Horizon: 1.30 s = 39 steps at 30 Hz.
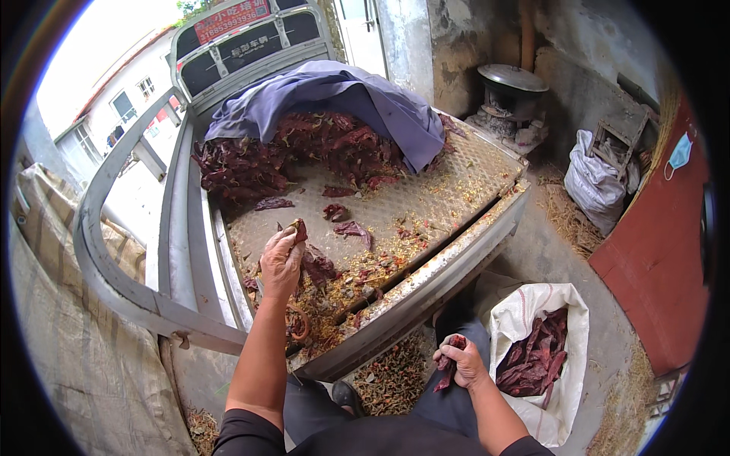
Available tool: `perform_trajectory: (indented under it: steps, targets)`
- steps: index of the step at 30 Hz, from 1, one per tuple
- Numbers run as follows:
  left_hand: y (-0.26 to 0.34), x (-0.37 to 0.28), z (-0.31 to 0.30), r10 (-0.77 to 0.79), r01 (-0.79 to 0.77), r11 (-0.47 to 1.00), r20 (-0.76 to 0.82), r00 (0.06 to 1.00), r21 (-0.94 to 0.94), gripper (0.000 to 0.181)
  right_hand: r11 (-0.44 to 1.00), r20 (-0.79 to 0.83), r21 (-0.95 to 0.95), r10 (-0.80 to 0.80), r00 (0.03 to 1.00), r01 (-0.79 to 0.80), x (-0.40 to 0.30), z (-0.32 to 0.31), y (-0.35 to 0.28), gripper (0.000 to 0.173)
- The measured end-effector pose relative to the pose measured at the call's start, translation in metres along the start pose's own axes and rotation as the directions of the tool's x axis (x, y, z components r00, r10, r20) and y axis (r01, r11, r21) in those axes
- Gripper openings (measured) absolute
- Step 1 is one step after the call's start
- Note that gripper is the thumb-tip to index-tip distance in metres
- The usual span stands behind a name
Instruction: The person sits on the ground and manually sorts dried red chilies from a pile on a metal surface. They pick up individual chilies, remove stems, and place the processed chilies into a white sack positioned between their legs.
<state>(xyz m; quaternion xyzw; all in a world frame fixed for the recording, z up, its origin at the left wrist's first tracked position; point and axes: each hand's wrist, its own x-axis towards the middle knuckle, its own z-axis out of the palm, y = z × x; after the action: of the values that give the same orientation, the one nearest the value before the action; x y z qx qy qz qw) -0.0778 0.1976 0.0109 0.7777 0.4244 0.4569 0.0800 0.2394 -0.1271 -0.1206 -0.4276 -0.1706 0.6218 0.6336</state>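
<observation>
Raised over the near left part of a metal truck bed [393, 199], my left hand [282, 263] pinches a dried red chili pepper [300, 229] by its fingertips. My right hand [465, 363] is low by my right knee, closed around several dried chilies [446, 377]. Just right of it, a white woven sack [573, 353] stands with its mouth wide, dried chilies [536, 359] inside. A few loose chilies [353, 231] lie on the bed among yellow seeds and scraps. Behind them rises a large heap of dried chilies [325, 142], partly covered by a purple-blue cloth [365, 97].
A curved metal side rail [108, 268] borders the bed on the left. Discarded stems [396, 376] litter the floor between my legs. Farther right are a stove with a lidded pot [513, 80], a stuffed white sack [596, 182] and a red panel [656, 245].
</observation>
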Motion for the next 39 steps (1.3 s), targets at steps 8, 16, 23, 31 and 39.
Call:
perform_trajectory:
  steps: [8,16,23,31,39]
  targets:
    - [0.126,-0.058,-0.037,0.155,-0.122,0.960,0.115,0.981,-0.252,0.012,0.944,0.064,-0.180,-0.270,0.961,0.277,-0.010,0.110,-0.059,0.030]
    - [0.171,-0.144,-0.037,0.275,-0.206,0.955,0.366,0.889,-0.215,0.027,0.881,0.245,-0.351,-0.239,0.940,0.316,-0.014,0.166,-0.068,0.020]
    - [0.162,-0.133,-0.038,0.309,-0.140,0.848,0.262,0.914,-0.512,0.038,0.605,0.297,-0.703,-0.226,0.928,0.372,-0.023,0.161,-0.070,0.021]
    - [0.162,-0.142,-0.043,0.175,0.099,0.805,0.393,0.903,-0.585,0.008,0.565,0.531,-0.676,-0.072,0.844,0.473,-0.031,0.166,-0.082,0.017]
    - [0.145,-0.158,-0.028,-0.247,0.593,0.729,0.678,0.693,-0.341,0.028,0.764,0.692,-0.458,-0.015,0.722,0.454,-0.043,0.169,-0.078,0.011]
